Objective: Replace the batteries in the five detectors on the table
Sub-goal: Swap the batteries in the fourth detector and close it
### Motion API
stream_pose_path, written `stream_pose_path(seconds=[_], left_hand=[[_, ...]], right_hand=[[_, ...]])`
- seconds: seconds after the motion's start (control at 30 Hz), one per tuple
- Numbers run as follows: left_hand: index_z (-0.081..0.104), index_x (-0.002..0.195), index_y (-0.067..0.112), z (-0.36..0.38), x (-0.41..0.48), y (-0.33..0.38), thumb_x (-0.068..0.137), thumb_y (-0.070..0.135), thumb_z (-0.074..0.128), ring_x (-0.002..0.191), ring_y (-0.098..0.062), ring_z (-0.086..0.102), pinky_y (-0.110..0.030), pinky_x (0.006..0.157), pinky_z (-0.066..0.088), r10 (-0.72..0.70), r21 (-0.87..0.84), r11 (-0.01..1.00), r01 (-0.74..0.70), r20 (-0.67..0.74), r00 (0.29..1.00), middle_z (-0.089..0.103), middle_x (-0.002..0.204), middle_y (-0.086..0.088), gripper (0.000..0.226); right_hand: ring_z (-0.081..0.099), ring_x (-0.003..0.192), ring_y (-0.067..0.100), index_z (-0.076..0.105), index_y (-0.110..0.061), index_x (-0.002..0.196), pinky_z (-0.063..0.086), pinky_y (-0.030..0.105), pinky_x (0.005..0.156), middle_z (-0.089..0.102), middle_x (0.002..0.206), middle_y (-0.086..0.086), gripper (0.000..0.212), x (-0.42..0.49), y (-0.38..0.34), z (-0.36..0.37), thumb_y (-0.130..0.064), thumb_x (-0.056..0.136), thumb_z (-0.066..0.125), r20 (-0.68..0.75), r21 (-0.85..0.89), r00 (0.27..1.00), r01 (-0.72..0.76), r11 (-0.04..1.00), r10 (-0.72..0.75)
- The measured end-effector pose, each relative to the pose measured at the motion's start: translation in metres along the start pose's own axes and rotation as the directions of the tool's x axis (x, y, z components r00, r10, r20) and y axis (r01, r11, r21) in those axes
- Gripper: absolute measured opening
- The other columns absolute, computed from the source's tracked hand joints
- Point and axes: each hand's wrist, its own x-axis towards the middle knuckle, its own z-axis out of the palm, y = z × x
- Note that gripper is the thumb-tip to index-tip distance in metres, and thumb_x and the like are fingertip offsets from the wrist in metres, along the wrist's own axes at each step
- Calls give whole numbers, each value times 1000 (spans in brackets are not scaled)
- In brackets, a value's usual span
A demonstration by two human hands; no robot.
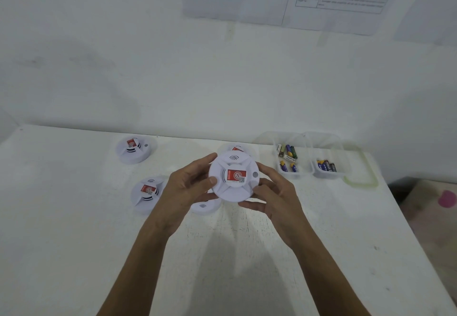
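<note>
I hold a round white detector (233, 176) with a red label above the table, face toward me. My left hand (189, 186) grips its left rim and my right hand (273, 192) grips its right and lower rim. Two more detectors sit on the white table (74, 241) to the left, one at the back (133, 149) and one nearer (148, 192). A fourth detector (205, 207) lies partly hidden under my hands, and a fifth detector (236, 148) peeks out behind the held one.
Two clear plastic tubs stand at the back right: one (288, 160) holds several loose batteries, the other (326, 167) holds several more. A clear lid with a green rim (363, 172) lies beside them. The table's right edge drops off near a pink object (447, 198). A wall with papers rises behind.
</note>
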Motion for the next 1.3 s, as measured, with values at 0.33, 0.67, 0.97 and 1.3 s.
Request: stream_pose_path(seconds=[0.33, 0.67, 0.97, 1.3], left_hand=[[53, 131, 23, -1, 0, 1, 81, 21, 62, 112, -16, 63, -29, 80, 56, -1, -15, 1000, 1, 9, 1000, 68, 120, 6, 51], [52, 132, 23, -4, -1, 1, 81, 23, 62, 114, -16, 63, -32, 83, 55, 3, -6, 1000, -3, 14, 1000, 67, 122, 6, 51], [52, 130, 25, -3, 0, 2, 81, 22, 62, 110, -12, 64, -29, 82, 56, 6, -10, 1000, -6, 12, 1000, 69, 117, 11, 51], [51, 132, 24, -13, 4, -1, 82, 22, 62, 111, -14, 64, -27, 79, 56, -15, -4, 1000, 15, -8, 1000, 68, 118, 10, 52]], right_hand=[[70, 97, 19, 56, -26, 124, 59, 35, 73, 73, 105, -6, 35, 2, 2, 2, -11, 92, 58, 2, -5, 1000, 12, 1000, -12], [70, 97, 19, 57, -25, 124, 59, 35, 73, 73, 105, -5, 36, 3, 3, 4, -12, 91, 59, -4, -4, 1000, 12, 1000, -12], [70, 98, 18, 56, -24, 127, 59, 36, 75, 72, 108, -4, 38, 4, 4, 4, -11, 91, 60, -18, -10, 1000, -3, 1000, 3], [70, 97, 21, 54, -21, 127, 59, 43, 79, 70, 111, 4, 36, 13, 7, 11, -13, 92, 60, -29, -25, 1000, -10, 1000, 9]])
